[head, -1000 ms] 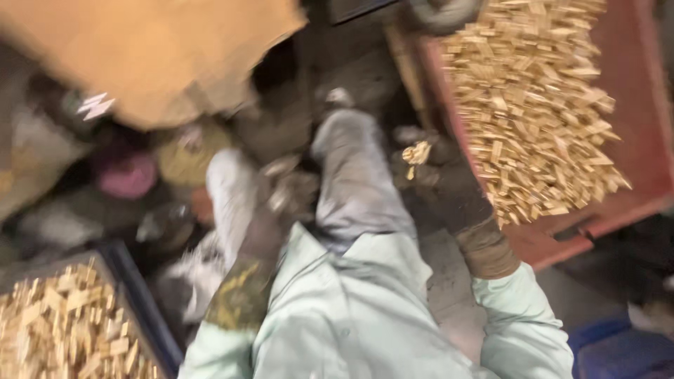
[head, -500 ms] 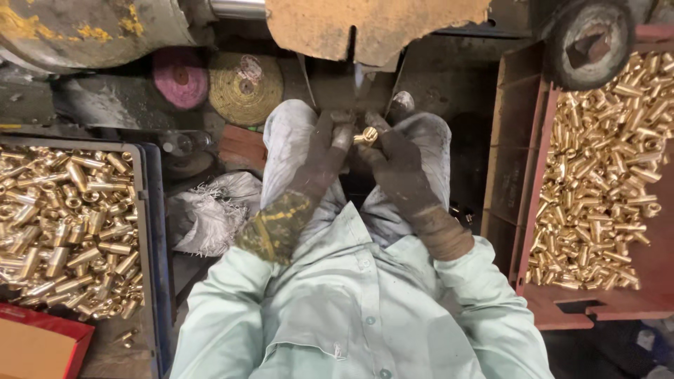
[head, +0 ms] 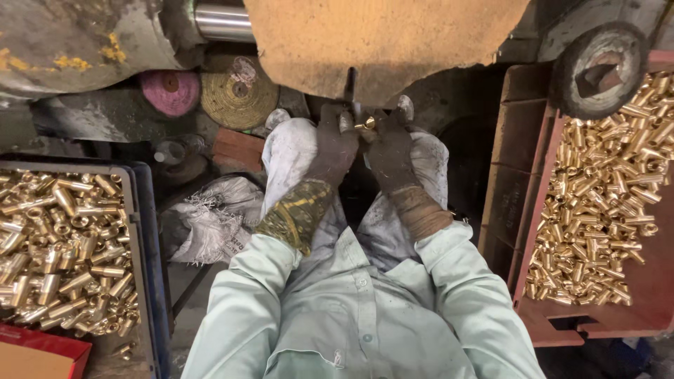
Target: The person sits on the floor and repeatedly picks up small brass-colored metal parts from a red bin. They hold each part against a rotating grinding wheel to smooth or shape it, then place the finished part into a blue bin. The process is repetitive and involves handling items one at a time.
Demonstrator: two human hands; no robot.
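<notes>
**Brass part held at the wheel by two gloved hands**

Both hands are raised together over the knees, just below the lower edge of the big tan wheel (head: 386, 35). The left hand (head: 333, 144), in a dark glove with a patterned cuff, is curled in from the left; the right hand (head: 390, 151), in a dark glove with a brown cuff, is curled in from the right. One small brass part (head: 368, 123) is pinched between the fingertips of both hands, close to the wheel's edge; whether it touches the wheel cannot be told.

Two trays are seen. A grey tray (head: 137, 231) at the left edge is heaped with brass parts, too many to count. A red tray (head: 526, 210) at the right edge is likewise heaped. Three smaller wheels are counted: a pink one (head: 168, 91), a yellowish one (head: 239, 95), and a dark one (head: 597, 67) at the red tray's top corner. One white sack (head: 210, 221) lies beside the grey tray.
</notes>
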